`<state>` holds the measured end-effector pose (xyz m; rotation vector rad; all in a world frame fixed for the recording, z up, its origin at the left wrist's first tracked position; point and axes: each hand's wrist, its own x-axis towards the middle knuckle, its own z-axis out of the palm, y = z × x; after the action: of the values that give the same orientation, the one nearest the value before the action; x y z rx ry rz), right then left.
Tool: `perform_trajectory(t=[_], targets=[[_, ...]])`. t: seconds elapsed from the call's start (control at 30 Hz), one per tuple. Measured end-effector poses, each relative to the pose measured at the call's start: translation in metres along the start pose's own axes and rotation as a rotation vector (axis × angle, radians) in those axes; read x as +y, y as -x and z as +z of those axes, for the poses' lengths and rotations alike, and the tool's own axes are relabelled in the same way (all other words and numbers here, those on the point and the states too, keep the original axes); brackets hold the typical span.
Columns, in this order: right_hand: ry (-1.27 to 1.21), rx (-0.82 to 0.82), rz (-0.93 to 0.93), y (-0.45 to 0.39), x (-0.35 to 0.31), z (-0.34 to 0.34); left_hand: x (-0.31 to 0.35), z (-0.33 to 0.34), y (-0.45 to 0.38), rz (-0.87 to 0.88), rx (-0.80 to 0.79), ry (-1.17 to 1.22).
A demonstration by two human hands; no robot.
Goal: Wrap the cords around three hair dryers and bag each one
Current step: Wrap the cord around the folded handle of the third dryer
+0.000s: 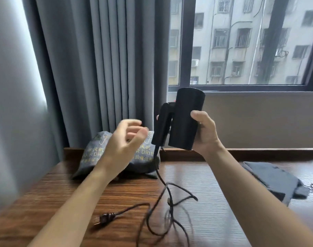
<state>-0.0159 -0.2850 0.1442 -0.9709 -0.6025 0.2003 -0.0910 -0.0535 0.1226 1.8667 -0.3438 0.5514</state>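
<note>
Black hair dryer [186, 120] held up in the air above the wooden table [214, 202], barrel upright, folded handle [162, 125] alongside it on the left. Right hand [204, 132] grips the barrel, thumb on the near side, fingers wrapped behind. Cord [162, 186] hangs from the handle base down to the table, lies in loose, partly blurred loops; plug [105, 218] rests on the table near the left forearm. Left hand [124, 141] raised just left of the dryer, motion-blurred, fingers loosely curled, holding nothing, not touching dryer or cord. Behind it, two filled grey printed bags [96, 154] sit at the table's back edge by the curtain [102, 68]. Flat dark bag [273, 177] lies on the table's right side. Window [241, 41] behind.
</note>
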Motion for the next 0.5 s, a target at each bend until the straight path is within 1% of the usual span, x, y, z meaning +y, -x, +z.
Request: perform_trajectory(t=[0.07, 0.13, 0.23, 0.3, 0.4, 0.43, 0.5], targets=[[0.028, -0.002, 0.035, -0.004, 0.007, 0.011, 0.025, 0.010, -0.018, -0.123, -0.151, 0.058], [0.025, -0.051, 0.060, -0.006, 0.011, 0.020, 0.037, 0.022, -0.028, -0.198, -0.215, 0.180], [0.069, -0.086, 0.005, -0.017, 0.018, 0.023, 0.033, 0.033, -0.038, -0.174, -0.270, 0.362], [0.058, -0.138, -0.033, -0.025, 0.018, 0.025, 0.028, 0.030, -0.043, -0.166, -0.311, 0.443], [0.018, -0.237, -0.052, -0.034, 0.016, 0.024, 0.016, 0.028, -0.049, -0.194, -0.448, 0.625], [0.029, -0.231, -0.044, -0.038, 0.014, 0.023, 0.013, 0.029, -0.051, -0.212, -0.471, 0.683], [0.109, -0.152, -0.001, -0.048, 0.011, 0.025, 0.009, 0.035, -0.053, -0.213, -0.422, 0.712]])
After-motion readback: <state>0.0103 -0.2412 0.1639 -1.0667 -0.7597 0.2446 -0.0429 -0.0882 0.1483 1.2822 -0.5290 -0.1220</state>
